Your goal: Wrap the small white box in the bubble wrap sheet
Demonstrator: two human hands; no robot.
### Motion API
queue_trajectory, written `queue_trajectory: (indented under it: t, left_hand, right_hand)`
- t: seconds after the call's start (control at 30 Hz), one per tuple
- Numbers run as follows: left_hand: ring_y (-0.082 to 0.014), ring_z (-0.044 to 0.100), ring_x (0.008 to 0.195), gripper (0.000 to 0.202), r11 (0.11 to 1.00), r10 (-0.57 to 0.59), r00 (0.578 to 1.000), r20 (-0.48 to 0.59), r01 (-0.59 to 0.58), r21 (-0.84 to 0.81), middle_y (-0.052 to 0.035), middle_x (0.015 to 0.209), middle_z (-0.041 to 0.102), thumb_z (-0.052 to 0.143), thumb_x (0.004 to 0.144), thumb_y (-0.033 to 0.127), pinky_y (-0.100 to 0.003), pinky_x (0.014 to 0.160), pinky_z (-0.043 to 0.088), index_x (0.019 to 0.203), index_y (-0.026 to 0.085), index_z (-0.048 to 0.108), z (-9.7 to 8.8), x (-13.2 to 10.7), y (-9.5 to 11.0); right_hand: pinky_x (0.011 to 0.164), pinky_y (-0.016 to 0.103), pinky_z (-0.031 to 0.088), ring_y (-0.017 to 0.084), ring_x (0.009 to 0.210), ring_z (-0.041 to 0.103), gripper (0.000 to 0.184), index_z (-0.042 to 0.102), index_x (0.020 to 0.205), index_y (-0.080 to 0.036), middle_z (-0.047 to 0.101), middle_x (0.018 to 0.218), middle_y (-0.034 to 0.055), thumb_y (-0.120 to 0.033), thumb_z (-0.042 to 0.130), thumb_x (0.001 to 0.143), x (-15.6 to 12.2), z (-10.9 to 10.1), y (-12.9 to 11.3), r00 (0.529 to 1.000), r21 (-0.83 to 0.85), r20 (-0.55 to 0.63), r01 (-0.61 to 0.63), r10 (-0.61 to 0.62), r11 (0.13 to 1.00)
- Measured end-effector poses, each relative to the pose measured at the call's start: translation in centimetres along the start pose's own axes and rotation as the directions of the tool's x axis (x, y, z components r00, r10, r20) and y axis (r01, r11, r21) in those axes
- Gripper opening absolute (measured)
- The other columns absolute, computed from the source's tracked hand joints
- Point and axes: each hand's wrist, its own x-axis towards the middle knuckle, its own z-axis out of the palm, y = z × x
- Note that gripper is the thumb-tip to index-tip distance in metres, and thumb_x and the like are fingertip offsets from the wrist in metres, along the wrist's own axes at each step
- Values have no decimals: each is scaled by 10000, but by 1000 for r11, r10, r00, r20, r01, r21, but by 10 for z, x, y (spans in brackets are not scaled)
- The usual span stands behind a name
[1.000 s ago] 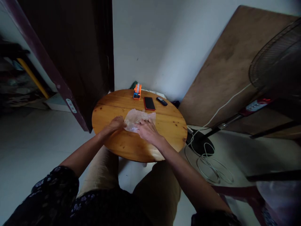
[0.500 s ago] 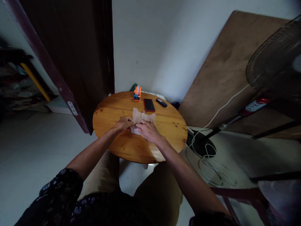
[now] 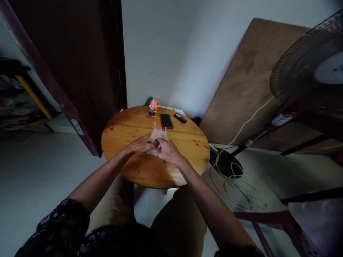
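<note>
A thin whitish plastic bag point(image 3: 159, 134) lies crumpled on the round wooden table point(image 3: 128, 132), two narrow handle-like tips pointing away from me. My left hand point(image 3: 143, 144) comes in from the left, its fingers closed at the near part of the bag. From the right, my right hand point(image 3: 168, 150) meets it, thumb and fingers curled in a pinch on the same part. The fingertips of both hands touch or nearly touch. What lies between them is partly hidden.
Toward the table's far edge are an orange and blue tape dispenser point(image 3: 152, 108), a black smartphone with a red edge point(image 3: 166, 121) and a dark keypad handset point(image 3: 180, 117). A standing fan point(image 3: 302, 67) and a coiled white cable point(image 3: 241, 189) are at the right.
The bag's far part has gone from spread wide to narrower, with its two tips standing out. Both hands have drawn closer together. The whole view has shifted slightly.
</note>
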Motion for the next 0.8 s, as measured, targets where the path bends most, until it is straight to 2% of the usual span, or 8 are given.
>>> queue_trajectory:
  t: [0.07, 0.13, 0.27, 0.37, 0.47, 0.6, 0.7, 0.8]
  left_hand:
    - [-126, 559, 638, 275, 998, 39, 996, 75, -36, -47, 17, 629, 597, 472, 714, 207, -211, 605, 430, 789, 149, 731, -4, 1, -2]
    - [-125, 563, 627, 314, 997, 41, 995, 96, -34, -70, 13, 639, 605, 440, 700, 167, -218, 627, 455, 811, 139, 732, -3, 3, -5]
    - [-142, 588, 683, 304, 988, 131, 991, -23, -128, 85, -1, 707, 655, 478, 733, 152, -235, 672, 465, 850, 145, 759, 8, 9, -10]
    - [-193, 638, 887, 229, 948, 240, 962, -127, -205, 244, -46, 895, 718, 561, 761, 171, -287, 841, 489, 847, 167, 773, 17, 8, -10]
    - [-219, 619, 1094, 148, 914, 338, 925, -174, -279, 293, -69, 1122, 711, 601, 787, 185, -317, 996, 458, 794, 189, 749, 21, 5, -11]
    - [-183, 653, 975, 173, 923, 315, 938, -144, -268, 275, -47, 1047, 723, 556, 810, 161, -277, 898, 491, 875, 201, 711, 24, 3, -13]
    - [-191, 650, 910, 193, 918, 280, 950, -137, -224, 326, -55, 966, 722, 532, 813, 166, -271, 823, 483, 913, 194, 696, 25, 3, -13]
    - [-197, 642, 886, 203, 909, 275, 954, -121, -216, 358, -65, 940, 718, 511, 824, 173, -273, 789, 467, 920, 190, 689, 25, 2, -11]
  right_hand:
    - [834, 285, 452, 203, 964, 686, 359, 620, 1195, -203, 738, 1136, 52, -164, 572, 841, 0, 0, 5, 1000, 57, 6, 2, -3, 998]
    - [809, 268, 461, 183, 919, 686, 374, 621, 1190, -209, 744, 1101, 32, -132, 552, 831, 0, 1, 10, 1000, 113, 3, 9, -9, 994]
    - [764, 255, 477, 171, 848, 680, 391, 630, 1167, -206, 750, 1023, 20, -89, 537, 806, 0, 3, 16, 1000, 181, 3, 1, -2, 983]
    - [768, 261, 491, 178, 855, 680, 402, 631, 1163, -196, 743, 1026, 31, -74, 541, 790, 0, 5, 17, 1000, 217, -1, -1, 1, 976]
    - [776, 258, 504, 165, 858, 681, 414, 620, 1174, -189, 735, 1043, 35, -55, 524, 794, 1, 7, 22, 1000, 323, 4, 16, -18, 946]
    - [791, 264, 524, 156, 890, 688, 424, 592, 1230, -185, 714, 1143, 49, -93, 548, 819, 6, 13, 35, 999, 475, 23, -39, 32, 879]
    - [846, 292, 531, 174, 945, 692, 460, 577, 1273, -172, 710, 1169, 63, -121, 581, 816, 8, 16, 46, 991, 427, 18, -127, 132, 895]
    - [895, 302, 523, 190, 1011, 685, 407, 606, 1243, -165, 717, 1164, 78, -141, 576, 838, 7, 14, 52, 983, 342, -8, -168, 181, 924]
